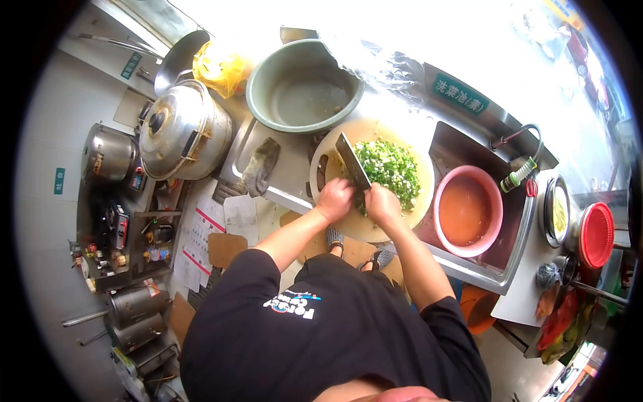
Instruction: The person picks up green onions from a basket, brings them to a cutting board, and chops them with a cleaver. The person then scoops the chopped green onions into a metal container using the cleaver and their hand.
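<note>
A heap of chopped green onions [392,171] covers the right part of a round cutting board [418,211]. Over its left edge stands a cleaver [351,161] with a dark, broad blade. My right hand [383,204] is closed at the near end of the cleaver, by its handle, which the fingers hide. To its left, my left hand [336,199] is closed beside the blade, low on the board; whether anything lies under its fingers is hidden.
Beyond the board is a large grey-green basin [305,87]. A pink basin [495,214] of reddish liquid stands in the sink [439,151] at right. Left are a grey cloth [260,167] and a big lidded pot [218,127]. A faucet [516,137] overhangs the sink.
</note>
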Available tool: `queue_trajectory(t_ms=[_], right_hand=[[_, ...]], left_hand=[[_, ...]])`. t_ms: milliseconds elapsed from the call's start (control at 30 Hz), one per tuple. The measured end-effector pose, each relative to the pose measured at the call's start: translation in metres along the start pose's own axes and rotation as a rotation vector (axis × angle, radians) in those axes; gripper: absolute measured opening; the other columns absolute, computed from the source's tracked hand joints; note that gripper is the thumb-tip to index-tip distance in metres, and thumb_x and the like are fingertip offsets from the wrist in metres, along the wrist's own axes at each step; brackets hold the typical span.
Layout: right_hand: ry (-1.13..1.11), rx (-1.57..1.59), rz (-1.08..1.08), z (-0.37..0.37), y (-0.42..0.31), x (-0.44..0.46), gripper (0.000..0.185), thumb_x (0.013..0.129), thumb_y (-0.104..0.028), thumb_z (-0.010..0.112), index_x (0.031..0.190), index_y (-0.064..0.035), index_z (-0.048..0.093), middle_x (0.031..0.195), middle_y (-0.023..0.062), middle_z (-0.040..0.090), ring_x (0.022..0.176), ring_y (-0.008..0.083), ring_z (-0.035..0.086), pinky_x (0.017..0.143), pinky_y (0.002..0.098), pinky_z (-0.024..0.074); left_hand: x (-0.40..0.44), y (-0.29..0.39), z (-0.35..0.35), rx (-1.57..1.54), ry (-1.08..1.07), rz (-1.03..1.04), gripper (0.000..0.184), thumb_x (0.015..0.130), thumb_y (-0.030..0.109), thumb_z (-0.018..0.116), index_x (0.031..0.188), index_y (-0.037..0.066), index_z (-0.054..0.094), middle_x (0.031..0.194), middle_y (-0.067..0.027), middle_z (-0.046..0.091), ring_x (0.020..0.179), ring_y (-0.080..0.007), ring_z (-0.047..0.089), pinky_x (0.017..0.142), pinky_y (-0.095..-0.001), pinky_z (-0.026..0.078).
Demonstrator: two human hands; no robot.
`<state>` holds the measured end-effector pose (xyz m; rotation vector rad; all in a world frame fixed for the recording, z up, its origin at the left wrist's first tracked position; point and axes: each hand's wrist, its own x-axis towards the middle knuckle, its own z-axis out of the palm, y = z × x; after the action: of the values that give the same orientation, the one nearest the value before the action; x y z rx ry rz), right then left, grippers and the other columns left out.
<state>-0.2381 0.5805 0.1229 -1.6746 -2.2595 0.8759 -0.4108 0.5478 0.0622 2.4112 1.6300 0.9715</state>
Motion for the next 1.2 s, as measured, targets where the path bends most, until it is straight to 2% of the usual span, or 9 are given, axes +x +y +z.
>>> queue_trajectory(t_ms=[200, 367, 500, 567, 700, 800, 867, 1100, 1200], right_hand=[[-0.028, 0.010, 0.017, -0.030, -0.010, -0.024, 0.023, 0.094, -0.022, 0.054, 0.091, 0.0003, 0.061, 0.088, 0.0267, 0.068, 0.085, 0.0438, 0.066, 0.078, 0.0525, 0.0517], [-0.063, -0.035, 0.044, -0.006, -0.005, -0.016, 0.022, 0.094, -0.020, 0.054, 0.091, 0.0003, 0.062, 0.087, 0.0266, 0.068, 0.086, 0.0439, 0.067, 0.079, 0.0522, 0.0524], [0.049, 0.049, -0.010, -0.002, 0.001, -0.001, 0.023, 0.093, -0.022, 0.057, 0.089, 0.0000, 0.061, 0.084, 0.0261, 0.067, 0.082, 0.0457, 0.064, 0.075, 0.0535, 0.0500], [0.053, 0.047, -0.009, -0.009, 0.002, -0.002, 0.023, 0.093, -0.022, 0.057, 0.089, -0.0001, 0.061, 0.085, 0.0261, 0.067, 0.082, 0.0454, 0.064, 0.075, 0.0534, 0.0497], [0.023, 0.044, -0.009, -0.023, -0.006, -0.022, 0.022, 0.093, -0.021, 0.056, 0.089, 0.0007, 0.060, 0.084, 0.0268, 0.067, 0.082, 0.0457, 0.065, 0.075, 0.0537, 0.0513], [-0.022, 0.011, 0.039, -0.012, -0.007, -0.019, 0.023, 0.094, -0.022, 0.056, 0.092, 0.0006, 0.060, 0.085, 0.0267, 0.067, 0.084, 0.0451, 0.065, 0.077, 0.0536, 0.0508], [-0.032, 0.010, 0.064, -0.005, -0.009, -0.013, 0.025, 0.094, -0.024, 0.056, 0.093, 0.0003, 0.060, 0.086, 0.0265, 0.067, 0.085, 0.0454, 0.065, 0.078, 0.0537, 0.0501], [0.037, 0.018, 0.013, -0.015, -0.010, -0.006, 0.023, 0.094, -0.021, 0.054, 0.091, 0.0002, 0.062, 0.088, 0.0262, 0.068, 0.085, 0.0440, 0.066, 0.078, 0.0532, 0.0510], [-0.007, 0.006, 0.028, -0.017, -0.012, -0.017, 0.022, 0.094, -0.021, 0.053, 0.091, 0.0003, 0.061, 0.087, 0.0258, 0.068, 0.085, 0.0447, 0.066, 0.079, 0.0534, 0.0512]], left_hand=[[0.006, -0.013, 0.011, -0.063, -0.058, -0.048, 0.014, 0.072, 0.006, 0.065, 0.086, 0.006, 0.068, 0.092, -0.0112, 0.064, 0.085, -0.0312, 0.061, 0.075, -0.0399, 0.052], [0.004, -0.007, 0.001, -0.004, -0.018, 0.005, 0.016, 0.071, 0.007, 0.065, 0.088, 0.006, 0.068, 0.092, -0.0111, 0.064, 0.085, -0.0311, 0.061, 0.075, -0.0403, 0.052], [0.001, -0.009, 0.006, -0.029, -0.005, 0.024, 0.017, 0.072, 0.007, 0.066, 0.088, 0.007, 0.069, 0.092, -0.0109, 0.064, 0.085, -0.0312, 0.061, 0.075, -0.0405, 0.052], [0.008, -0.015, 0.007, -0.029, -0.087, 0.021, 0.016, 0.071, 0.008, 0.066, 0.087, 0.007, 0.069, 0.092, -0.0100, 0.064, 0.084, -0.0308, 0.061, 0.074, -0.0404, 0.052], [0.010, -0.016, 0.006, -0.028, -0.114, -0.037, 0.016, 0.071, 0.008, 0.066, 0.087, 0.008, 0.070, 0.092, -0.0090, 0.064, 0.084, -0.0304, 0.062, 0.074, -0.0403, 0.052], [0.010, -0.015, 0.001, 0.043, -0.131, 0.010, 0.016, 0.071, 0.008, 0.066, 0.087, 0.008, 0.069, 0.090, -0.0095, 0.063, 0.083, -0.0306, 0.061, 0.074, -0.0404, 0.052], [0.006, -0.013, 0.002, -0.029, 0.007, 0.033, 0.015, 0.071, 0.007, 0.065, 0.086, 0.007, 0.067, 0.088, -0.0106, 0.062, 0.081, -0.0312, 0.061, 0.073, -0.0408, 0.052], [0.007, -0.015, 0.001, -0.014, -0.032, 0.010, 0.015, 0.070, 0.006, 0.061, 0.083, 0.007, 0.067, 0.086, -0.0098, 0.061, 0.084, -0.0307, 0.060, 0.074, -0.0394, 0.052], [0.007, -0.014, -0.002, -0.079, -0.056, -0.075, 0.015, 0.069, 0.006, 0.061, 0.083, 0.007, 0.067, 0.086, -0.0094, 0.062, 0.084, -0.0303, 0.060, 0.074, -0.0396, 0.052]])
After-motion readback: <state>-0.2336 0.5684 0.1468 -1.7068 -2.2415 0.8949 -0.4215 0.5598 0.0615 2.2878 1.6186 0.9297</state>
